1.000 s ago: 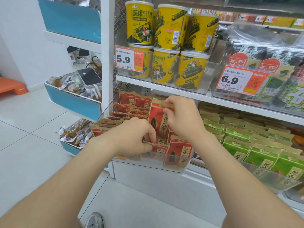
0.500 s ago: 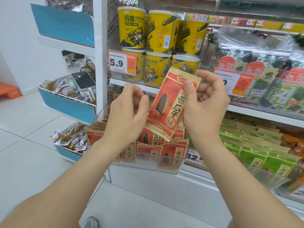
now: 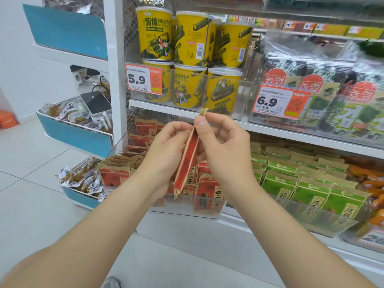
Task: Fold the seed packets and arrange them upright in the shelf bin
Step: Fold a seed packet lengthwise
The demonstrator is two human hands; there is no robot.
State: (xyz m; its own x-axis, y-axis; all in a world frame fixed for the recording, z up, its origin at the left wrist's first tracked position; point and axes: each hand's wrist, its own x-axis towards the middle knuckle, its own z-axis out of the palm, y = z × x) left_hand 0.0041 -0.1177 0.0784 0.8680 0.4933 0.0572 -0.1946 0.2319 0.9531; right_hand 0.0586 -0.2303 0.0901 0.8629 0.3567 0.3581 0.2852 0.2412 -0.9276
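Observation:
A red and kraft-brown seed packet [image 3: 188,163] is held edge-on between both hands, above the clear shelf bin [image 3: 187,206]. My left hand [image 3: 166,154] grips its left side with curled fingers. My right hand [image 3: 224,150] pinches the top part, thumb on the near edge. The packet's tan top tip sticks up above my right thumb. Its lower corner hangs just over the bin's front wall. Several more red seed packets [image 3: 209,194] stand upright in the bin, partly hidden behind my hands.
Green seed packets [image 3: 307,183] fill the neighbouring clear bin to the right. Yellow seaweed cups [image 3: 191,59] stand on the shelf above, with price tags on its edge. Blue and white end-cap baskets [image 3: 76,134] with wrapped snacks sit left of the white upright post.
One packet was lifted out of the bin and held face-on between both hands. Now it is turned edge-on and narrowed, with both hands closer together on it.

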